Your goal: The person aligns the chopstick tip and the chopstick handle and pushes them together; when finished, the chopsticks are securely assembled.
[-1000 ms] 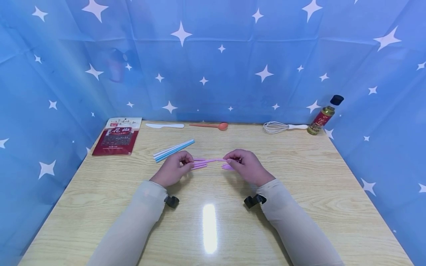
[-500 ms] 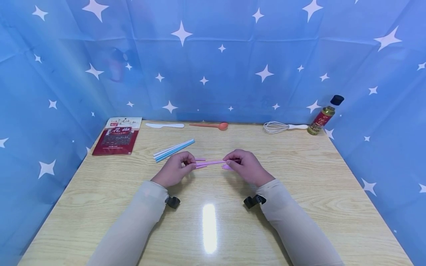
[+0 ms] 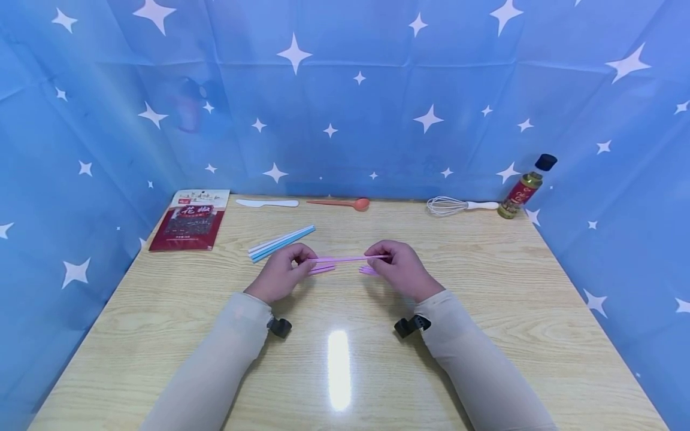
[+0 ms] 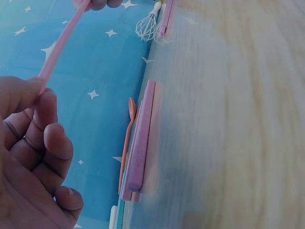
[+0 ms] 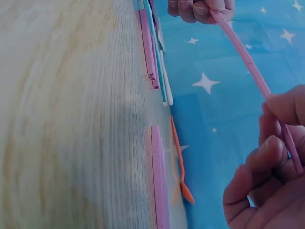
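Observation:
A slim pink stick [image 3: 345, 259] spans the gap between both hands above the table; a fine line crosses it midway in the right wrist view. My left hand [image 3: 282, 272] pinches its left end between thumb and forefinger, the other fingers loosely curled. The thumb and forefinger of my right hand [image 3: 398, 269] grip the other part, and the tip runs on past them into the palm. Shorter pink pieces [image 3: 321, 270] lie on the table by the left hand, partly covered by it. Another bunch of pink pieces [image 3: 368, 270] lies beneath the right hand.
Blue and white sticks [image 3: 281, 243] lie side by side behind the left hand. Along the back edge are a red spice packet [image 3: 188, 224], a white knife [image 3: 268, 203], an orange spoon [image 3: 360, 205], a whisk [image 3: 450, 206] and an oil bottle [image 3: 518, 196]. A blue starry curtain surrounds the table.
A second ago, two pink pieces met at an angle between the hands; now they form one straight line. The right hand has shifted slightly, and more of the stick shows through its fingers.

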`<state>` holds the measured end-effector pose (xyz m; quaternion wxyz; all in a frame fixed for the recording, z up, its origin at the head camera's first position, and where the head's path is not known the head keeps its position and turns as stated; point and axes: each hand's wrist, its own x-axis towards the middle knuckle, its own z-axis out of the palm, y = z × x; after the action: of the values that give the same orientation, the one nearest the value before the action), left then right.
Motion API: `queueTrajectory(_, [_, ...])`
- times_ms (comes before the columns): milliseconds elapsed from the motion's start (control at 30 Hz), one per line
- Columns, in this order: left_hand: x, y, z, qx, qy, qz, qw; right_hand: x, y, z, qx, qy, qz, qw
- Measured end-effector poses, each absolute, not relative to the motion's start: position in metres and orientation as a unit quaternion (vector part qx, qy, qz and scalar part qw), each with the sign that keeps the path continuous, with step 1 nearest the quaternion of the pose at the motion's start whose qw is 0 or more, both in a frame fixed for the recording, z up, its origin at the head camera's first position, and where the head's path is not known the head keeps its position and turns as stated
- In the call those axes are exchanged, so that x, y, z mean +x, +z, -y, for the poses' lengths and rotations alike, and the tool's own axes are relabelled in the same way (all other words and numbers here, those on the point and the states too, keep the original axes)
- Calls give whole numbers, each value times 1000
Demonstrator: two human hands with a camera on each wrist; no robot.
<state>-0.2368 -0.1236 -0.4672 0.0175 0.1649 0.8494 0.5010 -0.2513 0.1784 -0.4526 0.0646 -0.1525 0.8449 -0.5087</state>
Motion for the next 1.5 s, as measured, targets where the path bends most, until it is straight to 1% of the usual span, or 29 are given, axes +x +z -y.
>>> queueTrajectory(267, [-238,-467,125,160,510,-845,9,-250,-453,-178,-164,-517,-839,48])
queueTrajectory(567, [-235,-463,123,158,517,-841,10,-249,-455,-175,-194,-523,-828,48])
queueTrajectory(767, [-233,-462,124,166,520,-838,12,-250,-457,-175,-200,-530,-822,66])
queueTrajectory(900, [-235,-464,124,165,521,-838,15,-250,-457,-177,-185,-529,-825,76])
queueTrajectory(1000, [-238,-467,127,150,530,-834,25,-251,-456,-177,-168,-531,-828,71])
queueTrajectory(1133, [-245,-472,136,126,554,-822,23,-251,-455,-180,-156,-531,-832,47])
queueTrajectory(1233, [-249,-472,146,111,566,-817,11,-252,-457,-182,-149,-536,-830,29])
queueTrajectory(1333, [-253,-473,159,86,576,-813,-5,-253,-458,-183,-145,-547,-824,23])
queueTrajectory(1500, [-260,-477,182,2,588,-808,-44,-255,-459,-182,-150,-553,-819,24])
